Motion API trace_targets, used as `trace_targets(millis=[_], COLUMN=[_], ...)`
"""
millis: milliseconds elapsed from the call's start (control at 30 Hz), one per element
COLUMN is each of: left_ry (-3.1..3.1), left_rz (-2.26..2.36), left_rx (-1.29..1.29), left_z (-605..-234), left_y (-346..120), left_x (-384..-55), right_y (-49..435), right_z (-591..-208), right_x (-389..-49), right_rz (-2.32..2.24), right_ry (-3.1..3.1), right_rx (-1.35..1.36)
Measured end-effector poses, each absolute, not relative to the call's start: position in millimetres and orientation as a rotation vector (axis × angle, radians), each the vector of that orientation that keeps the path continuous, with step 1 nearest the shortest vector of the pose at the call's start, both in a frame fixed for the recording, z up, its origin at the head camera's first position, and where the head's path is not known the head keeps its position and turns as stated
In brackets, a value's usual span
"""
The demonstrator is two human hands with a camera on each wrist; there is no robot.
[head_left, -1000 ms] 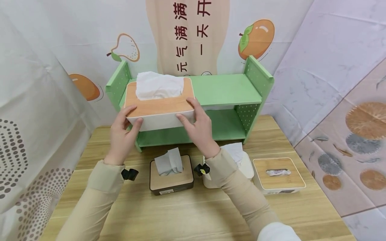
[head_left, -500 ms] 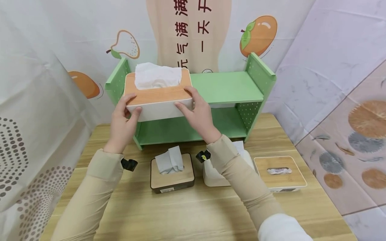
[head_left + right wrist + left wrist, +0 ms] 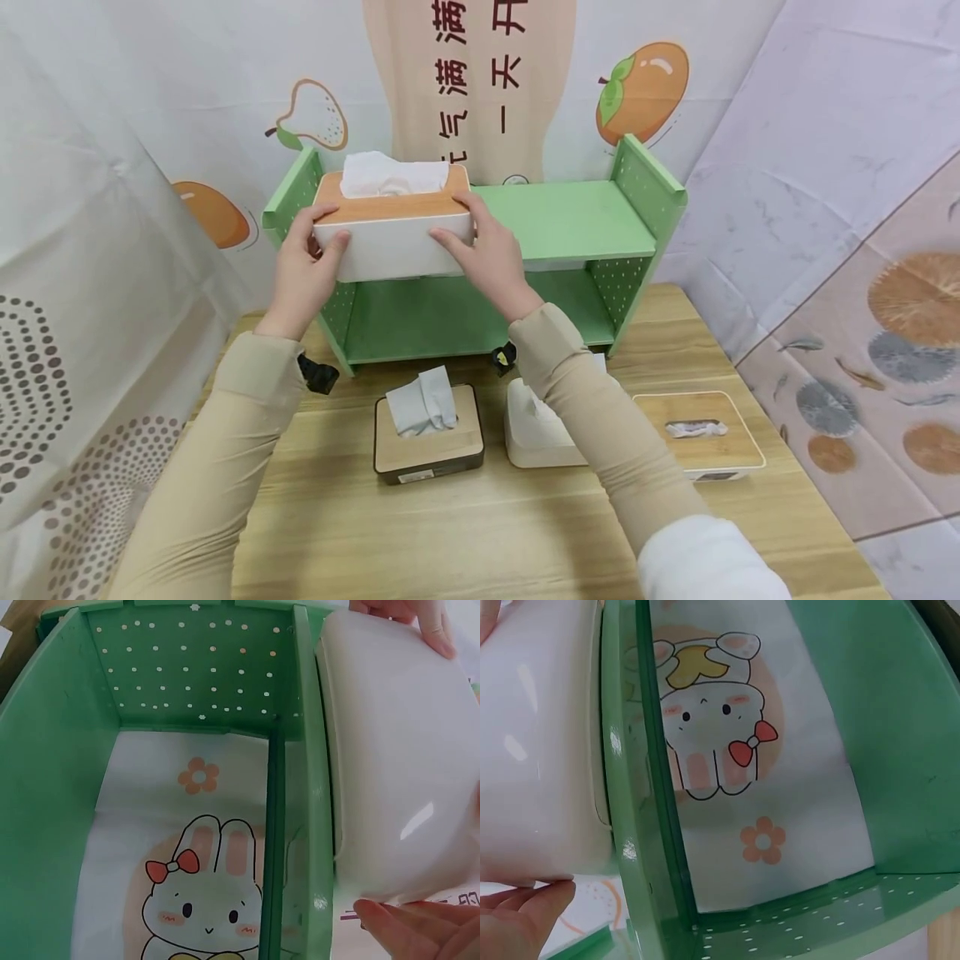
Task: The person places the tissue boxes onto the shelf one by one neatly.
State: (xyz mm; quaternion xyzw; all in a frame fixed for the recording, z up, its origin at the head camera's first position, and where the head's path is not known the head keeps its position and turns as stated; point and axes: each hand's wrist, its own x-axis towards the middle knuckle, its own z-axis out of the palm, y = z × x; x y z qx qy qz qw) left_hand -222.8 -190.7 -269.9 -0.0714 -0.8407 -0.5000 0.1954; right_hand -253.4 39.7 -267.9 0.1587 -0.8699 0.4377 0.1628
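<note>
- Box [image 3: 396, 237] at L end of upper shelf [image 3: 566, 218]; contact w/ shelf unclear.
- Vs 1 s ago: farther back, lid [image 3: 397, 207] more edge-on, front showing fuller.
- L hand [image 3: 303, 271] & R hand [image 3: 491, 254]: fingers pinch box ends.
- Carry prob. mostly done; grip not yet off.

Both arms [image 3: 213, 458] extend forward — fingers [image 3: 474, 206] bent, thumbs [image 3: 333, 248] pointing inward.

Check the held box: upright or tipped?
Upright: the box has its wooden top facing up, tissue sticking out above and its white side below.
</note>
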Motion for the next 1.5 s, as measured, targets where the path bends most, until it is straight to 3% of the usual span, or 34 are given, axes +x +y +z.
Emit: trace_targets(millis=[800,1500], left_ry=[-2.513,-2.436], left_rz=[-1.438,-1.323], left_rx=[0.140,0.181], left_z=[-240,-230], left_y=[-203,-191], left_x=[-255,-274], right_y=[32,23], right_z=[-242,-228], right_x=[-296,-316], right_rz=[1.305,1.395], right_ry=[-2.749,-2.720], right_rx=[0.374,0.398])
